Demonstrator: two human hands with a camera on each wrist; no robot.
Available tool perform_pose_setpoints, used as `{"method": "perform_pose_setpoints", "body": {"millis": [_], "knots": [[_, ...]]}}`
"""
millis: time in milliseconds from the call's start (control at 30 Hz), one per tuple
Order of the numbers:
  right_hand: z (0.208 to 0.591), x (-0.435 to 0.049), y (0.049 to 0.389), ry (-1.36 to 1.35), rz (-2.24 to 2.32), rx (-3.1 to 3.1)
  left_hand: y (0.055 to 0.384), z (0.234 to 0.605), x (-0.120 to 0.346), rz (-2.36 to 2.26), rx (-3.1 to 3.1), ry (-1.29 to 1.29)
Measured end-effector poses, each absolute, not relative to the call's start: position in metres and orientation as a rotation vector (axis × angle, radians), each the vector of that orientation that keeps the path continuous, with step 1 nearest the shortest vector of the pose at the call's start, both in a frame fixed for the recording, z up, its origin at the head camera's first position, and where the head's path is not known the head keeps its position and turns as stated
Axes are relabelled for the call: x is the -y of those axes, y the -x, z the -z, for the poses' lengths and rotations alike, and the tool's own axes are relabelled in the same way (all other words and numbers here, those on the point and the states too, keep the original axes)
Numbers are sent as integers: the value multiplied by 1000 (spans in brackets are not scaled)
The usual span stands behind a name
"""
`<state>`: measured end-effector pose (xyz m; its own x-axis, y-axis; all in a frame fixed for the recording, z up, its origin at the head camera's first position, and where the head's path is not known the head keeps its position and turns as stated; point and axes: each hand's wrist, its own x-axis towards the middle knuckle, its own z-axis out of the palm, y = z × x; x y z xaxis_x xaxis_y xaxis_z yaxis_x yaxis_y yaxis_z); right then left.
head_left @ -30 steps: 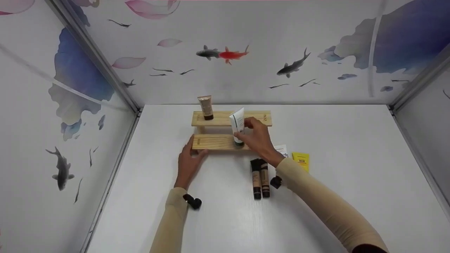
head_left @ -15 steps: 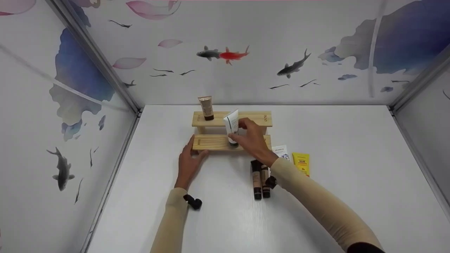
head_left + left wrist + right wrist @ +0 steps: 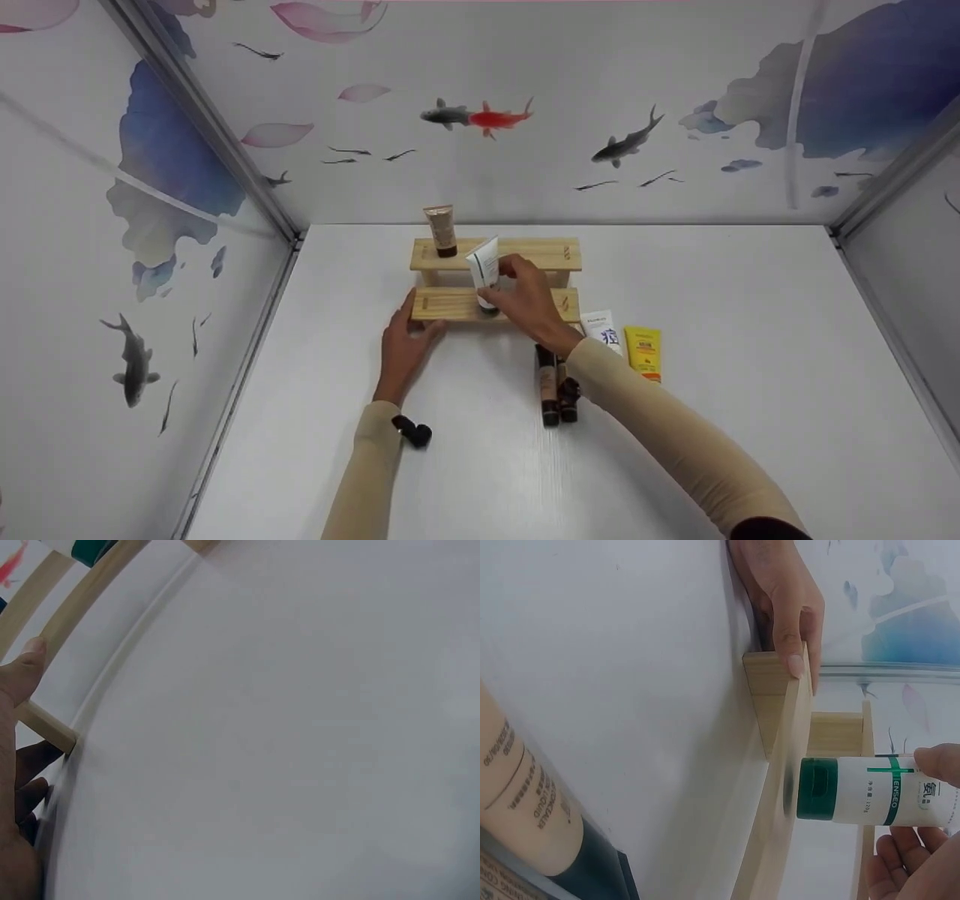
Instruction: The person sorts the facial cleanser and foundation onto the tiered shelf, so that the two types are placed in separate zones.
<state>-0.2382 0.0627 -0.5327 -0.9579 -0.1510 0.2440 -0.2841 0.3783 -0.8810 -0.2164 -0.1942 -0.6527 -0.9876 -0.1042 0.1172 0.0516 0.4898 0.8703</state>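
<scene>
My right hand [image 3: 529, 300] pinches a white squeeze tube [image 3: 484, 262] between thumb and fingers. Its dark green cap [image 3: 817, 788] points down, close over the lower board of a two-step wooden display rack [image 3: 446, 302]. Slightly tilted, the tube stands around the middle of that board's length. At the board's left end my left hand [image 3: 405, 351] grips the rack, thumb [image 3: 28, 667] on the front edge and fingers by the end support. A beige tube [image 3: 443, 231] with a dark cap stands on the left of the upper board.
Two beige-and-black concealer tubes [image 3: 549, 386] lie in front of the rack, partly under my right wrist. A white tube [image 3: 600, 330] and a yellow tube [image 3: 643, 349] lie to the right. A patterned wall panel [image 3: 555, 187] rises behind the white table [image 3: 480, 465].
My right hand has slid the white tube left along the lower board, from its right part toward the middle. The left hand stays on the rack's end. More of the lying white tube shows.
</scene>
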Motion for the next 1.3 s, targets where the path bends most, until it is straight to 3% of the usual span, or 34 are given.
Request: {"method": "perform_pose_setpoints", "body": {"millis": [1300], "knots": [[539,-25,239,-441,-1691,2457,214,651,192,1488,2623,-87]]}}
